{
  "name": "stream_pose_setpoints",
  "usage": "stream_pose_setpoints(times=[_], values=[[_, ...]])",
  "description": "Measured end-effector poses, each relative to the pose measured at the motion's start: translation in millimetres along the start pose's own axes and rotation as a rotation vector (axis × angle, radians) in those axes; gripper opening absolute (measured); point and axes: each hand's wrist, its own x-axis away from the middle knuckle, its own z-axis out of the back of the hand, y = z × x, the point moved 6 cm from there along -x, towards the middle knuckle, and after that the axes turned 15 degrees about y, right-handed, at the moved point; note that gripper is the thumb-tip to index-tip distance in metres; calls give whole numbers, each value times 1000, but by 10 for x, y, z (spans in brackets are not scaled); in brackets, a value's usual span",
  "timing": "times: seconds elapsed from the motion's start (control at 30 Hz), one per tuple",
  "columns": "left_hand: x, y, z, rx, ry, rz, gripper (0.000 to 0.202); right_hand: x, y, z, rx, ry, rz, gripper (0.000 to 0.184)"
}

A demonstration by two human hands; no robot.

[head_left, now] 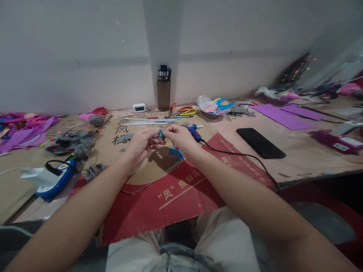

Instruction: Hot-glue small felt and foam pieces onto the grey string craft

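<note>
Both of my hands meet above the cardboard sheet (170, 196). My left hand (141, 143) and my right hand (181, 138) pinch a small grey and teal craft piece (161, 134) between their fingertips. The piece is too small to name more exactly. A blue glue gun (194, 132) lies just behind my right hand, its black cord (238, 154) running off to the right. A small blue scrap (176, 152) sits under my right wrist.
A black phone (260, 142) lies to the right. Grey yarn and felt bits (76, 141) and a second blue glue gun (56, 181) lie on the left. A dark bottle (163, 88), scissors (185, 111), a bowl (211, 107), purple sheets (280, 116) stand behind.
</note>
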Motion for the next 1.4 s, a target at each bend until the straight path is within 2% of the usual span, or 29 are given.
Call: stream_pose_setpoints(times=[0.2, 0.37, 0.43, 0.6, 0.73, 0.83, 0.97, 1.2, 1.4], values=[[-42, -35, 37, -68, 43, -11, 20, 19, -62, -24, 198, -12, 212, 13], [-214, 86, 279, -67, 232, -171, 16, 58, -58, -74, 185, -74, 300, 14], [-296, 150, 433, -62, 330, -223, 14, 61, -63, -67, 183, -102, 262, 16], [-404, 315, 834, 98, 590, -227, 10, 139, -157, -25, -113, -318, -85, 18], [-431, 471, 1083, 325, 678, -211, 6, 212, -351, 88, -343, -449, -118, 22], [-461, 539, 1261, 483, 741, -207, 9, 246, -430, 239, -471, -452, -124, 23], [-517, 535, 1401, 584, 788, -208, 12, 373, -477, 440, -527, -447, -164, 22], [-550, 503, 1473, 613, 788, -213, 12, 643, -300, 753, -344, -476, -237, 15], [-553, 552, 1513, 642, 736, -252, 15, 688, -367, 1150, -401, -355, -100, 14]])
